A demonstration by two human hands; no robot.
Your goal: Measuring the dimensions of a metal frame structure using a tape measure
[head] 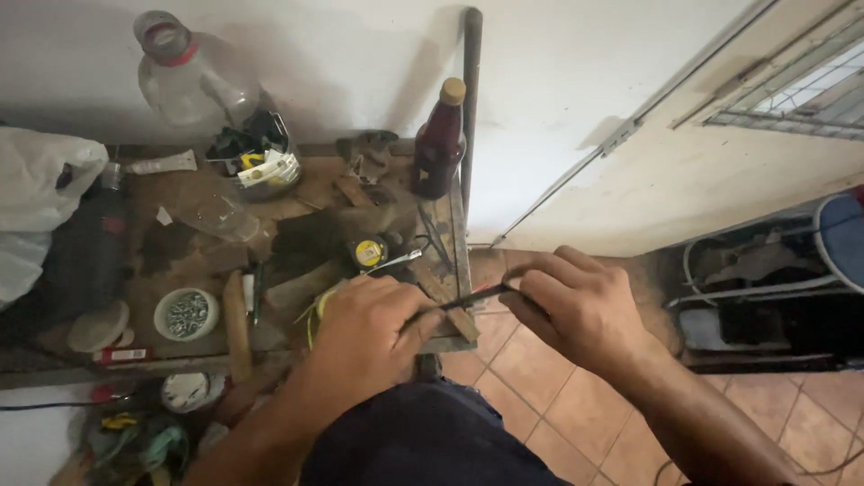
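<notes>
My left hand (364, 337) rests on the front right corner of a cluttered wooden workbench (180, 252), closed around a small yellow-green item (317, 306) that is mostly hidden under the fingers. My right hand (576, 306) is just off the bench's right edge, above the tiled floor, with its fingers pinched on a thin dark rod-like tool (472, 297). The tool runs leftward to my left hand's fingertips. A yellow tape measure (369, 254) lies just beyond my left hand.
On the bench stand a dark red bottle (438, 144), a large clear plastic jug (193, 76), a tub of odds and ends (261, 166), a white dish of screws (186, 314) and a white plastic bag (40, 193). A pole (471, 108) leans on the wall. Orange tiles (540, 405) lie below.
</notes>
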